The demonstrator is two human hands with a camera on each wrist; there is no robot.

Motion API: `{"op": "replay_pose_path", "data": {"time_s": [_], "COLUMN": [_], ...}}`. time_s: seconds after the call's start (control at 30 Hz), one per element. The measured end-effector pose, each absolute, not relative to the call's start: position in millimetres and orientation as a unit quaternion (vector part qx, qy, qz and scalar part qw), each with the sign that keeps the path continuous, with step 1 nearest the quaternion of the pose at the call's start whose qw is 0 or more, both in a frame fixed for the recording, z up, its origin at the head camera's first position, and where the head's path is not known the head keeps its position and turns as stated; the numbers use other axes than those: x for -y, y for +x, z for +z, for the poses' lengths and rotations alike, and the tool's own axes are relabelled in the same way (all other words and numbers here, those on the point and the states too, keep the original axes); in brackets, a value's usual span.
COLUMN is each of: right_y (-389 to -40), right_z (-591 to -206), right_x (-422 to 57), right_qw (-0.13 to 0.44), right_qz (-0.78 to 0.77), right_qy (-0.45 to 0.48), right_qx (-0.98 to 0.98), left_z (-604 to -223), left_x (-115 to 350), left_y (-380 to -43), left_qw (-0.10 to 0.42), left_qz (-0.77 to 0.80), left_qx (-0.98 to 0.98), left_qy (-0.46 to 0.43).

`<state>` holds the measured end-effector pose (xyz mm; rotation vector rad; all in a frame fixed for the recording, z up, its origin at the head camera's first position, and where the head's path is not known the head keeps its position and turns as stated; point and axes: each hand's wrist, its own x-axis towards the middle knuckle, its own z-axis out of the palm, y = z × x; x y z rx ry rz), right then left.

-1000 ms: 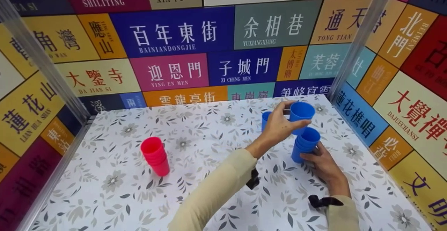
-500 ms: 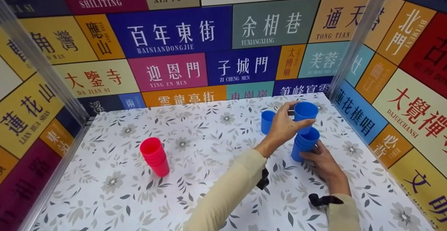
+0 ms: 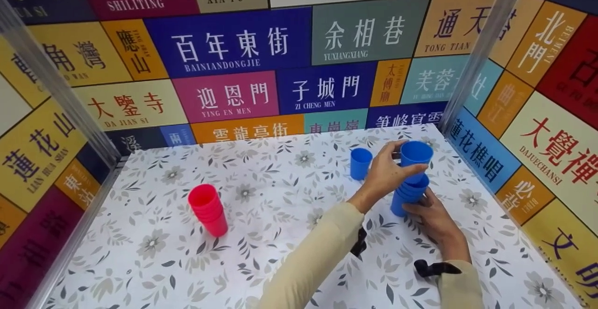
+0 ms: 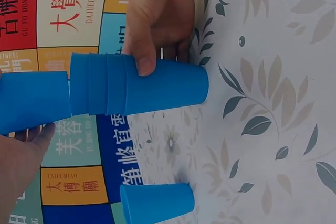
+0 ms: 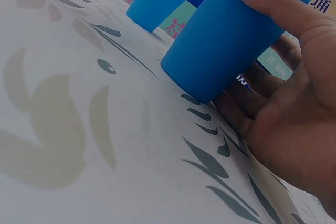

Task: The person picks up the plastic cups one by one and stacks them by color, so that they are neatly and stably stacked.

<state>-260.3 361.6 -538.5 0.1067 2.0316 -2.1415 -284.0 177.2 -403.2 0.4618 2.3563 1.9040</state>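
Note:
My left hand (image 3: 385, 171) grips a blue cup (image 3: 416, 156) by its sides, thumb in front, and holds it upright over a stack of blue cups (image 3: 402, 200). In the left wrist view the held cup (image 4: 34, 95) lines up with the stack's mouth; whether its base has slipped inside I cannot tell. The right hand (image 3: 438, 218) is wrapped round the lower part of the stack, which stands on the table. Its thumb lies across the stack's side in the right wrist view. A single blue cup (image 3: 360, 164) stands upright left of the stack.
A stack of red cups (image 3: 208, 210) stands on the left half of the table. A white cloth with leaf and flower print (image 3: 154, 243) covers the table. Walls with coloured lettered panels (image 3: 229, 42) close off the back and both sides.
My left hand has moved right and slightly down with its cup, now over the stack. The lone blue cup has come out from behind that hand. The right hand has stayed put.

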Motion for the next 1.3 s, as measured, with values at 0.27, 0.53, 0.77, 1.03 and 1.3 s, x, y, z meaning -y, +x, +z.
{"op": "replay_pose_path", "data": {"time_s": [0.27, 0.53, 0.77, 1.03, 1.3], "right_y": [-261.0, -261.0, -259.8, -259.9, -261.0], "right_z": [-543.0, -539.8, -541.0, -538.5, -537.0], "right_x": [-363.2, -361.8, -362.0, -362.1, -361.3], "right_qw": [0.085, 0.077, 0.077, 0.076, 0.065], "right_qz": [-0.729, -0.729, -0.719, -0.713, -0.712], "right_qy": [0.015, 0.008, 0.025, 0.034, 0.029], "right_qx": [-0.679, -0.681, -0.690, -0.696, -0.699], "left_z": [-411.7, -424.3, -430.0, -431.0, -437.0], "left_x": [-184.5, -183.8, -184.1, -171.8, -142.1], "left_y": [-283.7, -284.5, -281.2, -287.2, -309.1], "left_qw": [0.048, 0.052, 0.058, 0.038, 0.005], "left_qz": [0.607, 0.587, 0.565, 0.581, 0.592], "left_qx": [-0.774, -0.788, -0.801, -0.790, -0.787], "left_qy": [0.176, 0.181, 0.187, 0.192, 0.174]}}
